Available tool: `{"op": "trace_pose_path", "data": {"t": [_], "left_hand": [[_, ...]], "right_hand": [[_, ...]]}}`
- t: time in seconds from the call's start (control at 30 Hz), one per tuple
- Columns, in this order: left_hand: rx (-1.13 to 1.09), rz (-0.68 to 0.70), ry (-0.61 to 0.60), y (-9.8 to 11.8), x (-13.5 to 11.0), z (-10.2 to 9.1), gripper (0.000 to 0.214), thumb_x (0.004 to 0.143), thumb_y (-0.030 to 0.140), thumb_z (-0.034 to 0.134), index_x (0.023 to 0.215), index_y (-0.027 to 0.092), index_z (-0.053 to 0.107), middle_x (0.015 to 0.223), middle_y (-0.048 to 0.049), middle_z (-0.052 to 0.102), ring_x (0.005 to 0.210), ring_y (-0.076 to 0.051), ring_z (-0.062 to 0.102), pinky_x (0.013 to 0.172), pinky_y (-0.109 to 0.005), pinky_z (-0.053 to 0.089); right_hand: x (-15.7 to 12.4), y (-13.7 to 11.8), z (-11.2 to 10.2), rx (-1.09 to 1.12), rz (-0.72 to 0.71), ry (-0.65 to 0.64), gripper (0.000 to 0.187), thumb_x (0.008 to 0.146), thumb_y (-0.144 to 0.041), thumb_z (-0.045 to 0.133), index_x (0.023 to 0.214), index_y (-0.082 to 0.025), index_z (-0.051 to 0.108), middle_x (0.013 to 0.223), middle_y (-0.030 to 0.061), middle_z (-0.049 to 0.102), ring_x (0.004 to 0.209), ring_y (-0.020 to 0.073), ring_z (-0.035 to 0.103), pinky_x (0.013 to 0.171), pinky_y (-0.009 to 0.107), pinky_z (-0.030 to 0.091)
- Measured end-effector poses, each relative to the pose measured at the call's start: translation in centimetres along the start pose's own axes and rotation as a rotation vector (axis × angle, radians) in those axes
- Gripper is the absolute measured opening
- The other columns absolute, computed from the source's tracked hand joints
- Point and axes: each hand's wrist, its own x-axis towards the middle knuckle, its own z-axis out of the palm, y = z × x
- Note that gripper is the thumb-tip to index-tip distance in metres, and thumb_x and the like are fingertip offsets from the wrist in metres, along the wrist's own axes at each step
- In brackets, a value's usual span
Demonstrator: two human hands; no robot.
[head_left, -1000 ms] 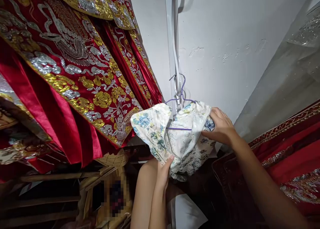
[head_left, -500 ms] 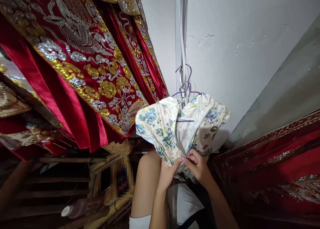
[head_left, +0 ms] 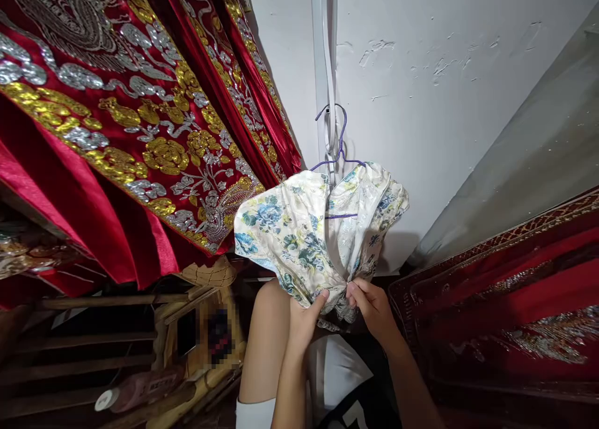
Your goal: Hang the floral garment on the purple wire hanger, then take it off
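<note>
A short-sleeved white blouse (head_left: 299,229) with blue and green flowers hangs on a purple hanger (head_left: 342,143) against the wall. My left hand (head_left: 306,320) holds the lower part of the blouse's front, thumb on top and fingers hidden beneath the cloth. With thumb and finger pinched, my right hand (head_left: 369,301) grips the front edge at the bottom of the V-shaped neckline. The blouse's gathered lower hem (head_left: 344,310) shows between my hands. Whether a fastener sits under the right fingertips cannot be made out.
Red cloth with gold and silver sequins (head_left: 168,154) drapes at the left. Below it stand a bamboo bench (head_left: 201,348) and a bottle (head_left: 140,388) lying on its side. White straps (head_left: 330,61) hang down the wall. More red sequinned fabric (head_left: 515,317) is at the right.
My left hand has slid a little left, away from the right fingertips, which still pinch the front edge. The blouse's right side is drawn inward. The whole view has shifted slightly.
</note>
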Motion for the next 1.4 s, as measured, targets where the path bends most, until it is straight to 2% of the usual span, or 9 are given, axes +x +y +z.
{"op": "trace_pose_path", "data": {"t": [0.13,0.27,0.33,0.43,0.5,0.73,0.97,1.23,1.4], "left_hand": [[0.049,0.116,0.306,-0.8,0.2,-0.4,0.060,0.076,0.046,0.080,0.127,0.020,0.060,0.123,-0.0130,0.069,0.121,-0.033,0.064,0.107,-0.045,0.049],[0.201,0.567,0.587,-1.4,-0.1,-0.3,0.051,0.083,0.033,0.076,0.128,0.025,0.053,0.134,-0.0111,0.057,0.129,-0.027,0.056,0.110,-0.041,0.045],[0.319,0.681,0.440,-1.4,-0.5,0.3,0.032,0.086,0.027,0.073,0.116,0.023,0.060,0.122,-0.0095,0.061,0.121,-0.025,0.059,0.106,-0.040,0.047],[0.421,0.637,0.099,-1.4,-1.0,1.5,0.019,0.090,0.019,0.065,0.108,0.022,0.066,0.109,-0.0077,0.067,0.108,-0.023,0.064,0.098,-0.037,0.051],[0.434,0.585,-0.005,-1.5,-1.1,2.1,0.020,0.090,0.016,0.060,0.108,0.022,0.066,0.105,-0.0068,0.068,0.103,-0.022,0.066,0.093,-0.034,0.053],[0.488,0.545,-0.079,-2.0,-0.1,2.3,0.012,0.091,0.018,0.053,0.099,0.020,0.062,0.089,-0.0027,0.068,0.088,-0.020,0.066,0.080,-0.030,0.052],[0.596,0.535,-0.093,-3.2,0.1,2.7,0.015,0.089,0.016,0.053,0.075,0.021,0.054,0.072,0.0007,0.059,0.072,-0.016,0.057,0.069,-0.026,0.044],[0.638,0.570,-0.101,-4.0,-0.8,3.3,0.016,0.081,0.008,0.053,0.088,0.022,0.056,0.074,0.0020,0.060,0.070,-0.016,0.058,0.066,-0.026,0.045],[0.676,0.707,-0.201,-4.1,-2.8,4.0,0.019,0.080,0.004,0.054,0.086,0.022,0.055,0.074,0.0006,0.061,0.071,-0.017,0.059,0.067,-0.027,0.046]], "right_hand": [[0.1,0.2,0.3,0.085,-0.009,0.068,0.040,0.097,-0.044,0.052,0.064,-0.022,0.054,0.058,-0.0015,0.049,0.058,0.0153,0.046,0.059,0.030,0.036],[0.0,-0.1,1.0,0.176,0.036,0.085,0.033,0.092,-0.038,0.053,0.064,-0.021,0.058,0.056,-0.0025,0.048,0.055,0.0136,0.044,0.056,0.028,0.035],[0.1,-0.5,1.4,0.196,0.065,0.078,0.030,0.088,-0.036,0.054,0.063,-0.020,0.058,0.054,-0.0028,0.048,0.053,0.0129,0.043,0.054,0.027,0.034],[0.3,-1.0,1.8,0.199,0.110,0.025,0.025,0.083,-0.032,0.056,0.061,-0.020,0.059,0.052,-0.0033,0.048,0.052,0.0121,0.043,0.053,0.027,0.034],[0.3,-1.2,2.0,0.196,0.146,-0.022,0.023,0.081,-0.030,0.055,0.061,-0.019,0.060,0.051,-0.0034,0.048,0.051,0.0118,0.044,0.053,0.026,0.034],[0.4,-1.2,2.2,0.282,0.311,-0.142,0.028,0.082,-0.039,0.058,0.065,-0.019,0.067,0.042,-0.0043,0.049,0.041,0.0106,0.038,0.047,0.026,0.030],[2.8,-1.1,1.8,0.444,0.220,0.186,0.035,0.076,-0.044,0.064,0.052,-0.020,0.058,0.040,-0.0046,0.044,0.039,0.0077,0.033,0.046,0.025,0.029],[11.6,-11.5,-1.5,0.515,-0.016,0.101,0.022,0.075,-0.036,0.071,0.064,-0.018,0.065,0.041,-0.0062,0.041,0.038,0.0073,0.030,0.040,0.024,0.022],[10.8,-13.7,-0.8,0.483,-0.147,0.160,0.021,0.084,-0.032,0.062,0.071,-0.018,0.068,0.042,-0.0046,0.047,0.038,0.0084,0.032,0.039,0.024,0.022]]}}
